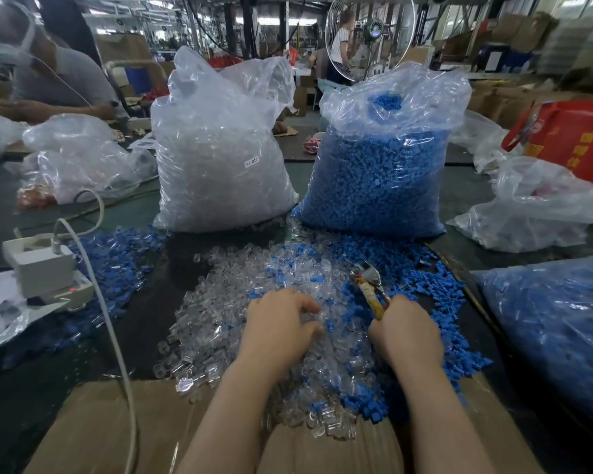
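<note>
A heap of small clear plastic parts (226,302) mixed with small blue plastic parts (425,285) covers the dark table in front of me. My left hand (281,323) lies on the clear heap with its fingers curled into the parts; what it holds, if anything, is hidden. My right hand (408,333) grips the yellow handles of a pair of pliers (370,285), whose metal jaws point up and away over the pile.
Two tall plastic sacks stand behind the pile: clear parts (220,159) at left, blue parts (380,172) at right. A white power strip with charger and cable (45,268) sits left. Cardboard (117,432) lies at the near edge. Another blue-filled bag (555,330) is right. A person (48,73) works far left.
</note>
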Demonstrator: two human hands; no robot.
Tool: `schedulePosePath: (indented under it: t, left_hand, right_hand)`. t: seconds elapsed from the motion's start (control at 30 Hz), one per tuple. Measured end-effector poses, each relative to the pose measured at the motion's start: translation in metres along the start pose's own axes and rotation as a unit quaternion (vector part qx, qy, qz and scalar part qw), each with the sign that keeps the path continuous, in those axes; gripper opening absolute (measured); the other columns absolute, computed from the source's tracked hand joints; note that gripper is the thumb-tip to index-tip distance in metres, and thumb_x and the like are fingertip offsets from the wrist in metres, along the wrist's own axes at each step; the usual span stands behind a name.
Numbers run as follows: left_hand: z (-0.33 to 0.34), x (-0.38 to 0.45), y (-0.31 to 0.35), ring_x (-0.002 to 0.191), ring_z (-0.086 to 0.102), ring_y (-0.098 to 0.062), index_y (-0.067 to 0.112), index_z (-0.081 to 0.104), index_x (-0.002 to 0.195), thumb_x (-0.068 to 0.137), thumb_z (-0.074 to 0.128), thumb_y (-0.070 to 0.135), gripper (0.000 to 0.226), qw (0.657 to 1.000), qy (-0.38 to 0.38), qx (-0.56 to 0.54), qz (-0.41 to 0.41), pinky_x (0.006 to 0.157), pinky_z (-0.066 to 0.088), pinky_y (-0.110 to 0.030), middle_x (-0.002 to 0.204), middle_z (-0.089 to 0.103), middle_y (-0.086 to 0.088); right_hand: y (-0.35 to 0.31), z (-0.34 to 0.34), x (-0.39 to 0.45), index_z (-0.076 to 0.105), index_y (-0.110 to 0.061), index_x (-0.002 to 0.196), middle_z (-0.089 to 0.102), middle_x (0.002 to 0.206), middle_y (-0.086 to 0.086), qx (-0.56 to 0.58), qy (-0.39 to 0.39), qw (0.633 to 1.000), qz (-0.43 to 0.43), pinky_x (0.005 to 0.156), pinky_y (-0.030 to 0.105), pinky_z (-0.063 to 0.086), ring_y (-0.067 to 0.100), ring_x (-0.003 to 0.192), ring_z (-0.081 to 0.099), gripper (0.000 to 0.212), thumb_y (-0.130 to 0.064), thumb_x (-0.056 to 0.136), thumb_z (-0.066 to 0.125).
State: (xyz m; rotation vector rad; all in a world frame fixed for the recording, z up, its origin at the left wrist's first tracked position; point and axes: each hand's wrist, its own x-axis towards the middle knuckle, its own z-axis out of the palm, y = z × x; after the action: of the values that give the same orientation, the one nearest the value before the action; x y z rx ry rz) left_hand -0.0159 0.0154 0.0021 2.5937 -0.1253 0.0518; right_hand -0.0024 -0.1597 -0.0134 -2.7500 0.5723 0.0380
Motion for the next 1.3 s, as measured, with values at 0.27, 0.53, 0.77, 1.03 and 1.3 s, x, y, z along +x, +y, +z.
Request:
schedulePosePath:
  t: [0.27, 0.53, 0.77, 1.03, 1.3]
  left_hand:
    - [0.0059, -0.0011, -0.0021, 0.084, 0.052, 0.002, 0.035, 0.064, 0.104, 0.089, 0.068, 0.034, 0.015, 0.998, 0.041, -0.054, 0.008, 0.107, 0.042, -0.044, 0.089, 0.057, 0.024]
    - [0.0064, -0.0018, -0.0029, 0.076, 0.059, 0.006, 0.032, 0.062, 0.099, 0.088, 0.067, 0.023, 0.015, 0.989, 0.083, -0.118, -0.002, 0.064, 0.044, -0.009, 0.083, 0.063, 0.019]
    - [0.0063, -0.0019, -0.0011, 0.070, 0.061, 0.004, 0.037, 0.066, 0.092, 0.085, 0.073, 0.029, 0.013, 0.981, 0.091, -0.170, -0.001, 0.065, 0.049, -0.014, 0.076, 0.066, 0.017]
    - [0.0064, -0.0012, 0.0012, 0.062, 0.061, 0.001, 0.028, 0.068, 0.070, 0.071, 0.086, 0.032, 0.019, 0.955, 0.117, -0.273, -0.024, 0.057, 0.047, -0.013, 0.069, 0.068, 0.016]
    - [0.0059, -0.0006, 0.0004, 0.066, 0.065, -0.015, 0.027, 0.070, 0.072, 0.075, 0.083, 0.031, 0.014, 0.941, 0.137, -0.307, -0.022, 0.063, 0.058, -0.032, 0.068, 0.070, 0.007]
  right_hand:
    - [-0.0003, 0.0041, 0.0020, 0.054, -0.012, 0.111, 0.054, 0.103, 0.007, 0.024, 0.016, 0.999, -0.019, 0.059, 0.033, 0.037, 0.025, 0.076, 0.049, 0.023, -0.024, 0.092, 0.057]
    - [0.0006, 0.0064, -0.0002, 0.054, -0.014, 0.098, 0.047, 0.078, 0.000, 0.041, 0.055, 0.996, -0.047, 0.055, 0.031, 0.035, 0.025, 0.071, 0.049, 0.014, -0.024, 0.090, 0.059]
    - [-0.0005, 0.0044, -0.0005, 0.053, -0.015, 0.098, 0.046, 0.077, -0.001, 0.035, 0.043, 0.996, -0.070, 0.054, 0.032, 0.034, 0.025, 0.071, 0.048, 0.012, -0.023, 0.089, 0.057]
    - [-0.0005, 0.0013, -0.0009, 0.046, -0.016, 0.087, 0.047, 0.074, 0.001, 0.028, -0.002, 0.999, -0.044, 0.047, 0.029, 0.029, 0.017, 0.061, 0.043, 0.012, -0.021, 0.089, 0.057]
    - [-0.0009, 0.0010, -0.0018, 0.041, -0.018, 0.080, 0.047, 0.078, 0.001, 0.010, -0.007, 0.998, -0.058, 0.047, 0.030, 0.029, 0.016, 0.061, 0.044, 0.017, -0.020, 0.089, 0.056]
